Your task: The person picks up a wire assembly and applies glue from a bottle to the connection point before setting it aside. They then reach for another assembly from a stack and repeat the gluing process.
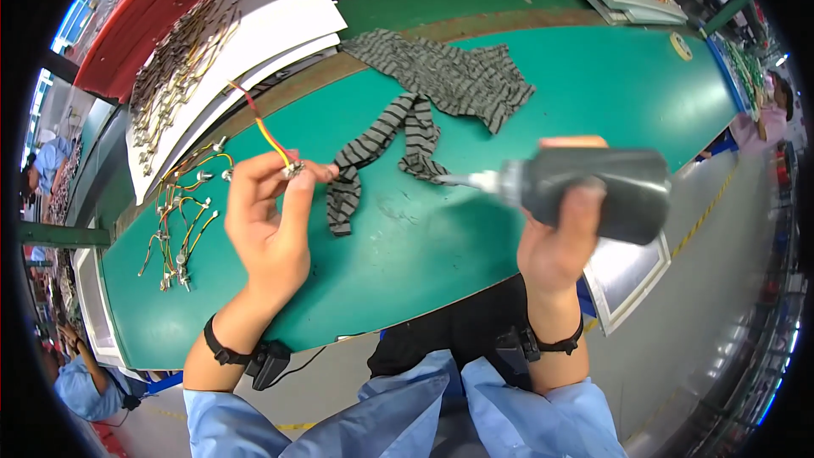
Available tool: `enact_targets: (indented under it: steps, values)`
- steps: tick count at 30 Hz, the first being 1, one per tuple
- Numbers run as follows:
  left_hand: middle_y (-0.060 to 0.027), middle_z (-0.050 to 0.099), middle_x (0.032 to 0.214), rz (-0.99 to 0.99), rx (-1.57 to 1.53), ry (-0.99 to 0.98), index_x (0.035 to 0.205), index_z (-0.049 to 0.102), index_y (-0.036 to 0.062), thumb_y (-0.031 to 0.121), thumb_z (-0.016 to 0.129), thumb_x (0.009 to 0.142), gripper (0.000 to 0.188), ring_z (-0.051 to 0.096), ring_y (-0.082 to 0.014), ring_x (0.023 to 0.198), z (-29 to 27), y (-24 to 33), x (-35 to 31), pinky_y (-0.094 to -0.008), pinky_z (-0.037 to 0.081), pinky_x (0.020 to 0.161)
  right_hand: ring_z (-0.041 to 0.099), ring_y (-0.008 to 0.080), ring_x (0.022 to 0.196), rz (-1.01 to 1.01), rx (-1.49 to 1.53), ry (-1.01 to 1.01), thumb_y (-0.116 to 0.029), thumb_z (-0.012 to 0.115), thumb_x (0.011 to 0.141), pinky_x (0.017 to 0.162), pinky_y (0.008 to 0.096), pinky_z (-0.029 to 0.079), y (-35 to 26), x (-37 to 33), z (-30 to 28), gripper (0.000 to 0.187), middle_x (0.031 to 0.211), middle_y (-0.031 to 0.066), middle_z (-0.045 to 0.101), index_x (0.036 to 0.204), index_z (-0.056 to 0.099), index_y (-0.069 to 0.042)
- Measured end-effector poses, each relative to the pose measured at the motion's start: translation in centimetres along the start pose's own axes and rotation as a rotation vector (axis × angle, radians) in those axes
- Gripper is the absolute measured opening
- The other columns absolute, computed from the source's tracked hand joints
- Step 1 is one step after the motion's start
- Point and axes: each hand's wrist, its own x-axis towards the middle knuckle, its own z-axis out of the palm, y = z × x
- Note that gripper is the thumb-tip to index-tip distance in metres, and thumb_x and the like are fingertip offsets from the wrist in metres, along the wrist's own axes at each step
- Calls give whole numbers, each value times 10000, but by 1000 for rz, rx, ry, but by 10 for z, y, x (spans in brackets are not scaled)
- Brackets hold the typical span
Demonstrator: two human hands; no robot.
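Observation:
Between the fingertips of my left hand (270,220) is a small metal part with red and yellow wires (264,129), its leads sticking up and away from me. My right hand (555,246) is wrapped round a dark squeeze bottle (627,191), tipped on its side. The bottle's thin pale nozzle (475,180) points left toward the wired part, with a gap between them. A grey and black striped cloth (458,76) lies crumpled beyond my hands, one strip of it reaching close to my left fingertips.
Several loose wired parts (182,237) lie on the green tabletop (407,263) left of my left hand. More are heaped on a white board (280,4) at the far left. A tape roll (680,46) sits at the far right. A person in blue (89,382) is at the lower left.

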Motion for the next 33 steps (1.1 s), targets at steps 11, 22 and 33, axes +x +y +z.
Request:
enact_targets:
  steps: [11, 22, 33]
  values:
    - [-119, 647, 915, -173, 251, -307, 992, 484, -24, 2, 542, 909, 104, 665, -201, 924, -15, -31, 0, -296, 528, 787, 575, 88, 773, 329, -60, -446, -163, 757, 800, 684, 258, 469, 19, 36, 89, 235, 863, 24, 636, 929, 616, -28]
    - [-127, 666, 856, -255, 310, -280, 968, 468, -26, 59, 545, 920, 124, 677, -185, 862, -13, -26, 7, -279, 523, 749, 594, 94, 714, -57, -670, -709, -182, 765, 787, 601, 272, 478, 24, 56, 78, 180, 781, 12, 654, 838, 658, -46]
    - [-126, 665, 878, -172, 299, -265, 981, 471, -15, 48, 557, 904, 132, 660, -175, 821, -15, -23, 3, -276, 503, 715, 579, 142, 673, 141, -183, -75, -397, 666, 864, 533, 262, 468, -23, 55, 35, 338, 804, 37, 619, 937, 592, -76]
